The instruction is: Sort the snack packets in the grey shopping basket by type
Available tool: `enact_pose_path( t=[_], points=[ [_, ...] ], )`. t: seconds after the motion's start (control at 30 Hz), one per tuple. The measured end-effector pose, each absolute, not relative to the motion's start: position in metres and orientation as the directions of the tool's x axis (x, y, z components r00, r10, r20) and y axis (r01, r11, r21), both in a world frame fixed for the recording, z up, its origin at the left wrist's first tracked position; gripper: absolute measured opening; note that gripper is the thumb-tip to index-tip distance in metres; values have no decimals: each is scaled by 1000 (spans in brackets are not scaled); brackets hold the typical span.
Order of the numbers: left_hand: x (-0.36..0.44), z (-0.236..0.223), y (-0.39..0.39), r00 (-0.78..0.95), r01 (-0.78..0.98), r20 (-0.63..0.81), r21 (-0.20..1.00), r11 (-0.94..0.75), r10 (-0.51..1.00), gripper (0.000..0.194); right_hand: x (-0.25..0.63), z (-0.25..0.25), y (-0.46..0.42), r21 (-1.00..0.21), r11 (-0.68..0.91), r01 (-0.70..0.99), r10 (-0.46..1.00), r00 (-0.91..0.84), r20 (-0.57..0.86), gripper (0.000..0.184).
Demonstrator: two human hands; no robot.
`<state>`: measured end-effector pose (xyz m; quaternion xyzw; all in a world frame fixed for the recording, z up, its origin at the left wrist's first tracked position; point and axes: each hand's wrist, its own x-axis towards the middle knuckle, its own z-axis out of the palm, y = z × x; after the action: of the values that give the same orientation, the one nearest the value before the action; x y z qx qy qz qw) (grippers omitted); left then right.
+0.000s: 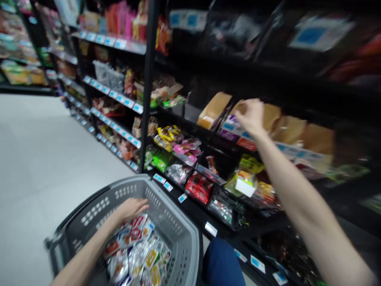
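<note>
My left hand [132, 208] reaches into a grey plastic shopping basket [175, 230], fingers lying flat on the pile of shiny snack packets [137, 250] inside it. My right hand [251, 115] is stretched out to a black store shelf, its fingers curled down over a purple-and-white packet [230, 128] beside a row of brown paper bags [214, 109]. Whether the fingers grip the packet is blurred by motion.
Black shelving [150, 79] filled with colourful snack packs runs along the right and into the distance, with blue price tags on the edges. Pale floor [38, 159] lies to the left. A dark blue trouser knee [222, 262] shows below the basket.
</note>
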<state>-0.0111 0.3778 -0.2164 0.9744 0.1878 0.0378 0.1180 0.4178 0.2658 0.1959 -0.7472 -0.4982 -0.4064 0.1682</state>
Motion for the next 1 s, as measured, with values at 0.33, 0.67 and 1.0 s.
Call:
enact_pose_path(
  t=[0.33, 0.67, 1.0],
  points=[
    [-3, -223, 369, 917, 393, -157, 193, -899, 367, 46, 237, -53, 181, -149, 477, 866, 844, -404, 353, 30],
    [-10, -230, 375, 859, 463, -307, 123, -878, 410, 36, 250, -199, 189, -541, 341, 769, 931, -195, 310, 25],
    [-32, -269, 383, 700, 563, -562, 54, -825, 441, 38, 239, -195, 194, -614, 304, 728, 940, -125, 317, 26]
  ],
)
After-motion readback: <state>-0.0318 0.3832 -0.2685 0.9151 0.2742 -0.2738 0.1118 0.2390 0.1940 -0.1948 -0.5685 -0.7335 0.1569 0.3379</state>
